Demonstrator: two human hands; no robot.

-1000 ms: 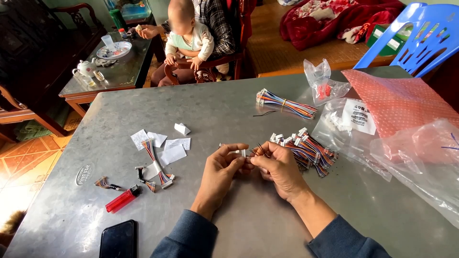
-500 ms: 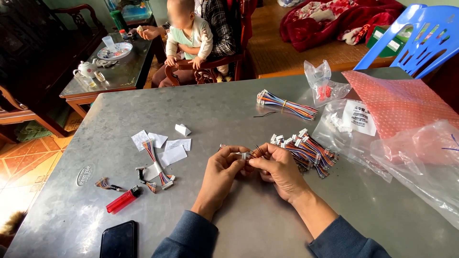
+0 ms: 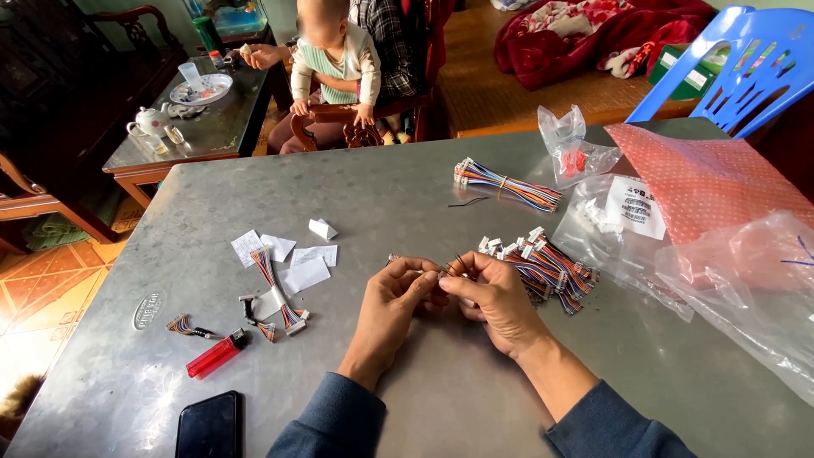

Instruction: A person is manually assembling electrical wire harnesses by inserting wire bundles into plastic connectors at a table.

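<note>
Hands pinching wire harness; red connectors in clear bag.

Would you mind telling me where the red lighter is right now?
In the head view, the red lighter lies on the table at lower left, left of the left hand, just above the black phone.

Red lighter, black phone
</note>
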